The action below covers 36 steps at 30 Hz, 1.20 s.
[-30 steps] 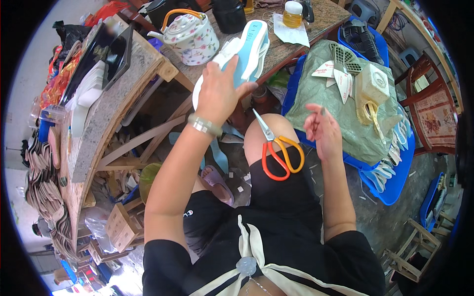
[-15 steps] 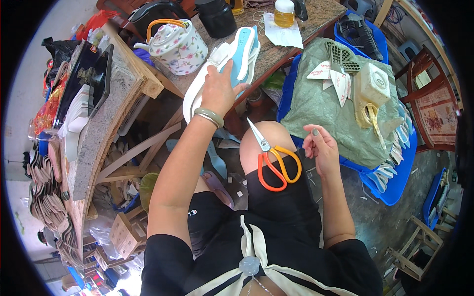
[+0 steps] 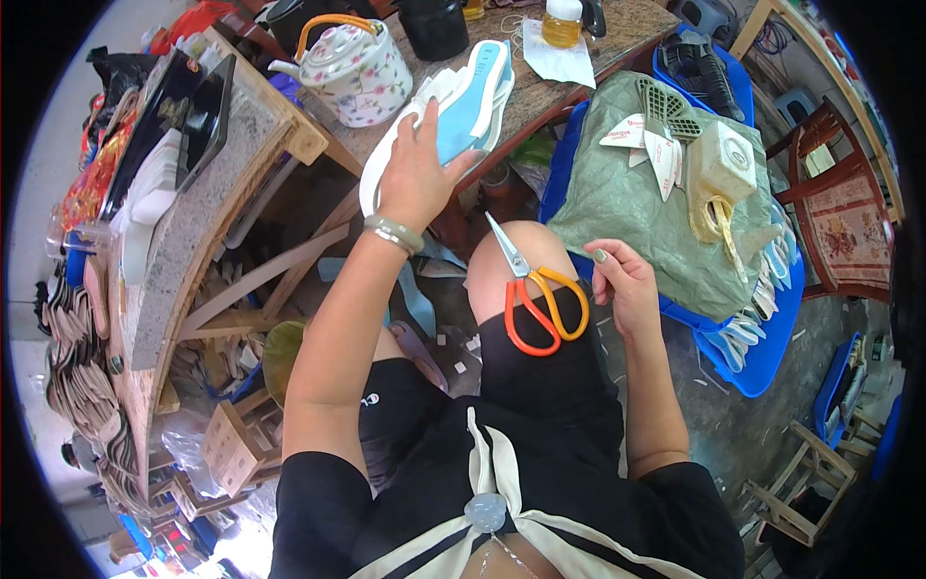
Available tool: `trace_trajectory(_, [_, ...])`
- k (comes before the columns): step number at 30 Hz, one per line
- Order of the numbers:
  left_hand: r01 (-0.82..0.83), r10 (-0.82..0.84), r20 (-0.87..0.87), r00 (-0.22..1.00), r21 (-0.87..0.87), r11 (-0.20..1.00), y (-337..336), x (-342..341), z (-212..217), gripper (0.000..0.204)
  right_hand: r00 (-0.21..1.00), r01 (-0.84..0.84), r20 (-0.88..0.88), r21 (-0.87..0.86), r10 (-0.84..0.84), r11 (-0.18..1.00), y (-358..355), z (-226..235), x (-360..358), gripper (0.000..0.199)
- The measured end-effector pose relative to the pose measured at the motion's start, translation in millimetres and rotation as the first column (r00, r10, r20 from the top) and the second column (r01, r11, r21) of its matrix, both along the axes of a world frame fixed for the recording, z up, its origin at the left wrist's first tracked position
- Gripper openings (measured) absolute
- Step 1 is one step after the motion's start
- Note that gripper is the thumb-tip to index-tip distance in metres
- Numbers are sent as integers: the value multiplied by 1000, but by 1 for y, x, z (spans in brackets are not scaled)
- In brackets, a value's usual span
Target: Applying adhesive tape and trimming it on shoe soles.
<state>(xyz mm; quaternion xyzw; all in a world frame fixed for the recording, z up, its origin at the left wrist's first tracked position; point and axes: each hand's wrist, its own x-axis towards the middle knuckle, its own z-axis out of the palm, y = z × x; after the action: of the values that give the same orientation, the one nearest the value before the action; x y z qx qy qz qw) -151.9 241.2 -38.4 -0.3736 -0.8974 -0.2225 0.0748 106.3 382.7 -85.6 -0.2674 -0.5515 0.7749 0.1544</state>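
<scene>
Seated worker viewed from above, both forearms entering from the lower edge. Left hand (image 3: 417, 179) is raised to the near edge of the desk (image 3: 569, 92), fingers spread and pressed flat on a stack of shoe insoles (image 3: 463, 101); the palm covers the stack's lower end, and whether the fingers curl under it cannot be told. Topmost insole is light blue with white ones beneath, and the stack lies slanted, overhanging the desk edge. A silver bracelet (image 3: 394, 234) circles the left wrist.

Right hand (image 3: 625, 285) hovers just beside the right knee, fingers loosely curled and thumb meeting fingertips as in a pinch; anything held between them is too small to make out. Scissors (image 3: 535, 294) with orange and yellow handles rest on the right thigh, blades shut and pointing away from the body, close to the right hand but not touching it.

On the desk behind the insoles: a white floral teapot (image 3: 352, 68) with an orange handle, a dark cup (image 3: 434, 27), and a jar of amber liquid (image 3: 561, 24) standing on white paper. To the person's right, a blue tray (image 3: 762, 347) carries a green cloth (image 3: 637, 203) with cut pieces, a mesh piece and a pale boxlike object on it. A wooden chair (image 3: 839, 207) stands farther right. Stacked soles (image 3: 72, 367) line the far left.
</scene>
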Motion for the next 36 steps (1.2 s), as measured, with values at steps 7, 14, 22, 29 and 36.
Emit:
trace_trajectory(7, [-89,66,137,988,164,982,-113,28,-28,53,998,-62,-2,49,62,997,-18,10,-9,27])
trace_trajectory(14, [-284,203,291,935,270,920,-189,21,-71,32,973,-141,-150,214,175,967,-61,16,-29,38])
trace_trajectory(22, [-267,148,283,948,451,852,-229,73,-12,29,878,-231,-127,732,461,641,-115,73,-65,24])
trace_trajectory(29, [-251,182,181,967,512,821,-283,84,5,24,768,-352,-129,733,627,582,-170,105,-107,20])
trace_trajectory(36, [-255,85,365,927,446,858,-257,61,-47,26,631,-421,137,887,763,189,-194,69,-106,15])
